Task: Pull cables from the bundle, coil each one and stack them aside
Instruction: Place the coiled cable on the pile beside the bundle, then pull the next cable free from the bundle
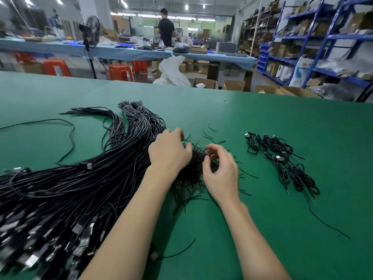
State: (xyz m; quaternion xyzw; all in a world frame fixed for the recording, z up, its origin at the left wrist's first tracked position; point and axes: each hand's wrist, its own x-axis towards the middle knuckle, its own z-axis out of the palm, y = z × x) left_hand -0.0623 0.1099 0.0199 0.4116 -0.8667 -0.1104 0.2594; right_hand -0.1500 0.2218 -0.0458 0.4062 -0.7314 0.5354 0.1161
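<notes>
Both hands hover with loosely curled fingers over the small tangle of thin ties (193, 170) beside the bundle (84, 178), the left hand (169, 152) on the bundle's side and the right hand (221, 170) toward the coiled stack (282, 160); whether either pinches a strand I cannot tell.

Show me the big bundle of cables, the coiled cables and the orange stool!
cable bundle (84, 184), head view, middle of the strands.
coiled cables (282, 160), head view, middle of the pile.
orange stool (120, 72), head view, its front.

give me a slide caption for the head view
Both hands work a pile of short black ties between the cable bundle and coiled cables.
</notes>
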